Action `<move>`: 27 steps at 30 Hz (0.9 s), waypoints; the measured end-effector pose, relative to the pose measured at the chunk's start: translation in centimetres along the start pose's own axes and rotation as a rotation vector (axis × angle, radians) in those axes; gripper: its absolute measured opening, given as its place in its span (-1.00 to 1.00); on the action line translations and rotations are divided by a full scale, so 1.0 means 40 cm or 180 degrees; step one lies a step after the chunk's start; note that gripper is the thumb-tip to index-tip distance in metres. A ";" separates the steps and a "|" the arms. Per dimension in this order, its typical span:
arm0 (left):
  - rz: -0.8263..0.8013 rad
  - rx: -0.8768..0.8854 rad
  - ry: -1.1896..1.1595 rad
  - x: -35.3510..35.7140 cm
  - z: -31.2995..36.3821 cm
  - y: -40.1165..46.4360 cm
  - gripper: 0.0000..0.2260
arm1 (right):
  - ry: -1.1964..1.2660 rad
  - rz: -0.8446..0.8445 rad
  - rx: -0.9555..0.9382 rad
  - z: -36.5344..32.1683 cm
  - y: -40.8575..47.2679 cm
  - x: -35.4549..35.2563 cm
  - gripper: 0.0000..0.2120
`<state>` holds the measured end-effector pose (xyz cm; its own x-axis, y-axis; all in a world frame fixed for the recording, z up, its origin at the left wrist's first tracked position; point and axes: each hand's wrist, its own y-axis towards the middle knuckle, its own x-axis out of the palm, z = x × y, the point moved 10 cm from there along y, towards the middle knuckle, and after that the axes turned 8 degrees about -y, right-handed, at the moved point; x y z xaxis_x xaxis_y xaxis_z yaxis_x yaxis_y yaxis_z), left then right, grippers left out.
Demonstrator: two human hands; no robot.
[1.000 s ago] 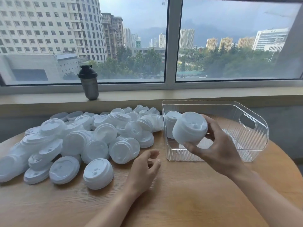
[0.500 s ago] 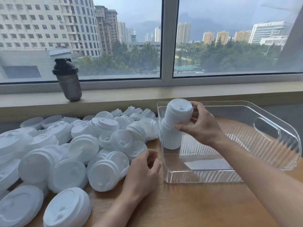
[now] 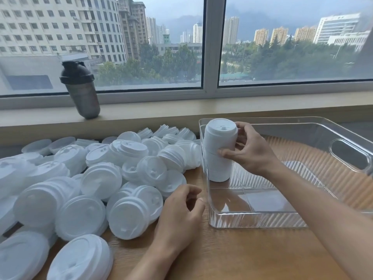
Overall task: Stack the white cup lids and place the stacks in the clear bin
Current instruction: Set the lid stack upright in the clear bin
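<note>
Fingers (image 3: pixel 227 152) of the right hand (image 3: pixel 251 152) curl around the upper half of a tall white column of stacked plastic cup lids (image 3: pixel 219 156), with the thumb laid across its front face and the remaining fingertips wrapped behind the top lid. That column stands upright on the ribbed floor of the clear rectangular plastic bin (image 3: pixel 252 221), in the far left corner, close against the bin's left wall. Its base rests on the bin floor and its top lid rises above the bin rim. The right forearm crosses over the near right part of the bin.

Fingers of the left hand (image 3: pixel 180 214) are loosely curled inward and hold nothing; the hand rests on the round light wooden table (image 3: pixel 232 253) just beside the bin's near left corner, its fingertips close to the bin wall but whether they touch it cannot be told.

Left of the bin, a large loose pile of white plastic cup lids (image 3: pixel 80 184) covers the table, some lying singly and some nested in short stacks that lie on their sides. The nearest lids of the pile lie just beside the left hand.

On the window sill behind the pile stands a dark grey shaker bottle with a black cap (image 3: pixel 80 89)
</note>
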<state>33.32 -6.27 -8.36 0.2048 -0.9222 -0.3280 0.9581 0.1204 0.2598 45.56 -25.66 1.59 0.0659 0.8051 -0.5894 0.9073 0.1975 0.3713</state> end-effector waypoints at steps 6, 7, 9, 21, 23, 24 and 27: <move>0.0012 -0.0016 0.0009 -0.001 0.003 -0.007 -0.79 | -0.0192 -0.0070 -0.0117 -0.013 -0.004 0.002 -0.20; 0.0010 -0.0009 0.0018 -0.001 0.004 -0.007 -0.83 | -0.0244 -0.0086 -0.0140 -0.016 -0.004 0.002 -0.19; 0.0010 -0.0003 0.0037 -0.002 0.004 -0.007 -0.87 | -0.0332 -0.0107 -0.0183 -0.021 -0.005 0.002 -0.20; 0.0046 0.0022 0.0047 0.000 0.014 -0.011 -0.79 | -0.0052 -0.0067 -0.0066 0.012 -0.022 0.004 -0.21; 0.0046 0.0019 0.0066 0.000 0.014 -0.010 -0.78 | -0.0053 -0.0083 -0.0059 0.014 -0.020 0.006 -0.23; 0.0042 0.0021 0.0075 0.000 0.013 -0.010 -0.79 | -0.0067 -0.0105 -0.0059 0.013 -0.018 0.007 -0.22; 0.0017 0.0018 0.0103 0.001 0.007 -0.009 -0.85 | -0.0116 -0.0170 -0.0039 0.015 -0.011 0.007 -0.18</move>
<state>32.94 -6.45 -8.22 0.2163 -0.9092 -0.3558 0.9559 0.1231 0.2666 45.44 -25.86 0.83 0.0327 0.7724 -0.6343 0.9048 0.2467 0.3471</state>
